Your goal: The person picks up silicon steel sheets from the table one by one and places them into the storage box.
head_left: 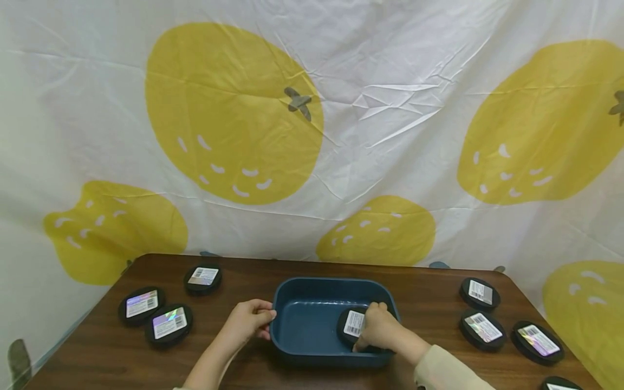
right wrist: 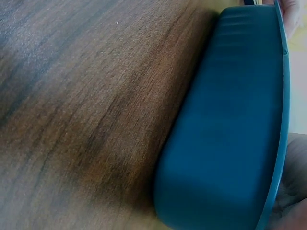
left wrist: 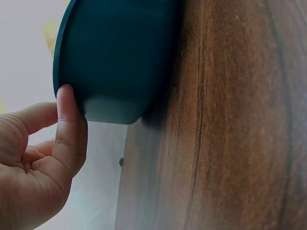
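A blue rectangular basin with rounded corners stands on the brown table. My left hand pinches its left rim between thumb and fingers; the left wrist view shows that hand at the basin's edge. Inside, at the right end, lies a round black disc-shaped container with a white label. Over its right side reaches my right hand, fingers bent down around its edge. The right wrist view mostly shows the basin's outer wall, which hides most of that hand.
Left of the basin lie three similar black discs, one farther back and two closer, being the outermost disc. Several more discs lie on the right. A lemon-print cloth hangs behind the wooden table.
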Demonstrator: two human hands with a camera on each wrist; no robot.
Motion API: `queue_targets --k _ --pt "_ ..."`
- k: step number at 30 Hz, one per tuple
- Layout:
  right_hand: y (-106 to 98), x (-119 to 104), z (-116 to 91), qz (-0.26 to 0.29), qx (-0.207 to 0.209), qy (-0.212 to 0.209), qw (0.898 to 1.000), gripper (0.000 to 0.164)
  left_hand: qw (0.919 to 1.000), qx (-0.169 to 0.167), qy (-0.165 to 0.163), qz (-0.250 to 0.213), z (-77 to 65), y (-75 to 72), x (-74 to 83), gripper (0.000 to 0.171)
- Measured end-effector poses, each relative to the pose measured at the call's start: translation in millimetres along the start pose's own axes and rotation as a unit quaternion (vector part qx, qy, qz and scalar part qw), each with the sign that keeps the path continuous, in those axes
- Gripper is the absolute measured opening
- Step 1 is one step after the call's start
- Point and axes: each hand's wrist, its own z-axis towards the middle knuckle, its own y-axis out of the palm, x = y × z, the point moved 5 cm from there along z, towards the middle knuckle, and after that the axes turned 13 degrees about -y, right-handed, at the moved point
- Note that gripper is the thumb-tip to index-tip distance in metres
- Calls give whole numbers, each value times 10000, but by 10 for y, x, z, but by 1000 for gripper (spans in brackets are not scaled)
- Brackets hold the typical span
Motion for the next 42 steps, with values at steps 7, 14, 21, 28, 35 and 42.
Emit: queue_targets --k 7,14,21,28,35,42 --pt "1 -9 8 -106 -20 -68 9999 68 10000 -1 40 -14 12 -5 5 30" --pt "48 -24 8 -329 -76 -167 9993 66 10000 31 -25 24 -12 -15 -9 30" --pt "31 -24 13 -704 114 -436 9965 67 10000 57 28 24 23 -16 2 29" --pt "24 -40 -23 -945 151 -567 9938 70 10000 -23 53 -26 7 -7 16 30" --pt "35 -42 -44 -1023 138 -694 9922 69 9999 -91 70 -41 0 -1 7 30" --pt "48 -35 -56 -1053 150 -750 9915 73 9998 -154 81 -74 -4 1 -8 31"
